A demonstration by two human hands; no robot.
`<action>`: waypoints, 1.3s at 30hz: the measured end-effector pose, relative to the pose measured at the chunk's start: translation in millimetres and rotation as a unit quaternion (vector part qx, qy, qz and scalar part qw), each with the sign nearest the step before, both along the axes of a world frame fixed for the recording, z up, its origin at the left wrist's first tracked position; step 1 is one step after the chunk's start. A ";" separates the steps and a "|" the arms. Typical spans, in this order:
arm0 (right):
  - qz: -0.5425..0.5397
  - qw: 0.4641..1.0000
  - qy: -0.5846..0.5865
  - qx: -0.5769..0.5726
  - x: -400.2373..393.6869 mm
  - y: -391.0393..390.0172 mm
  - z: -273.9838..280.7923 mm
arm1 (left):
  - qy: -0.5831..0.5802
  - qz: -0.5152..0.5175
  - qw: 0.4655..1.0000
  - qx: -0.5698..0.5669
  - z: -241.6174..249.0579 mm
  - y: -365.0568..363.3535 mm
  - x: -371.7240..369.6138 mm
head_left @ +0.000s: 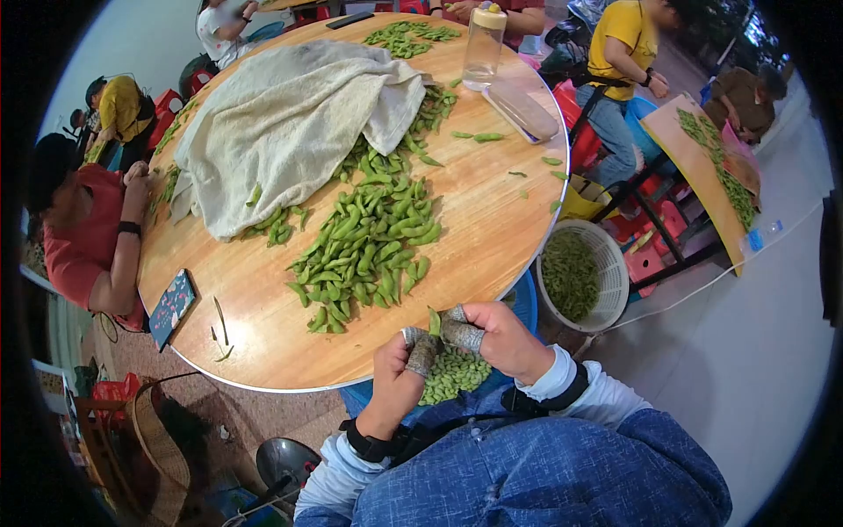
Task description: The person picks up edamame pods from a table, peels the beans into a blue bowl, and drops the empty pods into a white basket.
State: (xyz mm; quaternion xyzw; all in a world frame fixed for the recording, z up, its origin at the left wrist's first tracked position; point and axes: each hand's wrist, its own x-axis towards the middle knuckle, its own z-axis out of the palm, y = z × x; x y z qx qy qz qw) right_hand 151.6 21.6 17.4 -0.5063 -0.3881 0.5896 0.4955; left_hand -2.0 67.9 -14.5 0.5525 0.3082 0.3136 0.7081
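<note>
My left hand (399, 373) and my right hand (502, 341) meet just off the near edge of the round wooden table. Grey wrappings cover several of my fingertips. A green soybean pod (435, 322) stands upright between the fingers of both hands, which are closed on it. Below them, shelled green beans (457, 376) lie in a blue basin (526, 299), partly hidden by my hands and apron. A pile of whole pods (369, 241) is on the table in front of me.
A cream towel (290, 132) covers part of the pods. The table (237, 290) also bears a clear bottle (484, 48), a long case (522, 111) and a floral phone (173, 307). At right stands a white basket (612, 263) of pods or husks. Other people sit around.
</note>
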 end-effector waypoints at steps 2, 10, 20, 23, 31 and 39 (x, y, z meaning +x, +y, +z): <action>0.013 1.000 -0.008 0.008 3.8 -0.9 -4.7 | -0.005 0.005 1.000 -0.010 3.3 -3.4 1.6; 0.044 0.998 -0.046 0.025 10.0 -4.6 -20.5 | 0.041 0.027 0.998 0.046 -3.3 -16.0 2.1; 0.097 0.995 0.022 0.030 20.5 -2.9 -37.4 | 0.427 0.042 0.836 0.340 19.0 -38.9 16.0; 0.131 0.990 0.046 0.034 24.0 -4.4 -37.4 | 0.380 0.062 0.842 0.377 5.9 -45.1 11.9; 0.155 0.983 0.012 0.098 20.2 -8.5 -35.9 | -0.012 0.117 0.992 -0.042 -20.8 -56.1 7.4; 0.119 0.962 -0.155 0.191 5.8 -14.5 -31.9 | 0.136 0.068 0.982 0.114 -20.4 -49.1 -4.1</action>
